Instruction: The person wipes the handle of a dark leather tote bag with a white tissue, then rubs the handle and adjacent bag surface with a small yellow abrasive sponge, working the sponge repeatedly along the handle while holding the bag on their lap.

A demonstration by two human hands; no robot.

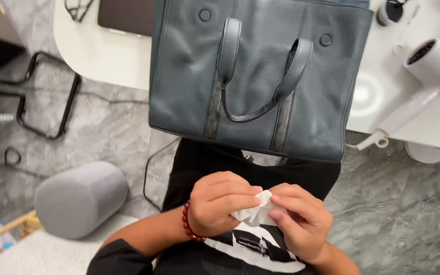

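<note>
White crumpled tissue [254, 211] sat pinched between the left hand [222, 202] and right hand [301, 218], held together below a dark grey pebbled-leather tote bag [255, 76] on the white table [103, 56].

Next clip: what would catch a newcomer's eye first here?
A large dark leather bag lies flat on the white table at top centre, overhanging its edge. Below it, the left hand and right hand pinch a small white wipe between them. A pale hair dryer lies at right.

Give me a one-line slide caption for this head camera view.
Both hands, left and right, pinch a small white wipe below a dark leather tote bag on a white table.
</note>
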